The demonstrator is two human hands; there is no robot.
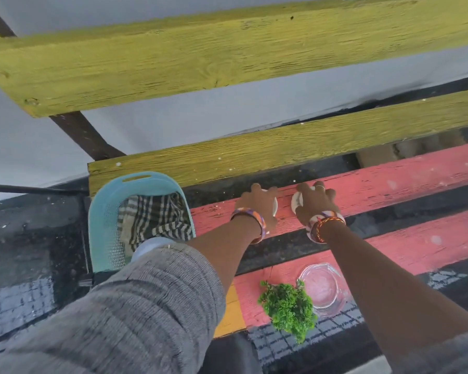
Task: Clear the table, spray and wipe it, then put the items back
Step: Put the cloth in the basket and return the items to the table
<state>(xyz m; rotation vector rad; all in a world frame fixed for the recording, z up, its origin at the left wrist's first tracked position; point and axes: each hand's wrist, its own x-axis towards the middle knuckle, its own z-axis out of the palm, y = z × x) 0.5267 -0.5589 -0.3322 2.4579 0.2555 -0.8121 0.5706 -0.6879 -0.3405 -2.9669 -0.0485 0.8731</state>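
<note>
Two small white dishes sit side by side on the far pink plank [362, 190] of the slatted table, and you have a hand on each. Your left hand [258, 202] curls over the left dish [275, 205], fingers wrapped round its far rim; your right hand [315, 202] does the same on the right dish [296, 202], covering most of it. Both grips look set to carry the dishes off together, which fits the clearing stage of the job.

Nearer you, on the next pink plank, a clear glass bowl [323, 288] stands just beside a green sprig [288, 306], neither touched. They appear to be waiting their turn.

To the left, a teal basket [103, 211] rests at the table's edge with a striped cloth [154, 217] bundled inside, close enough to take the dishes and probably put there for that. A grey sleeve [135, 306] fills the near left corner. Green planks [227, 55] run across the far side.
</note>
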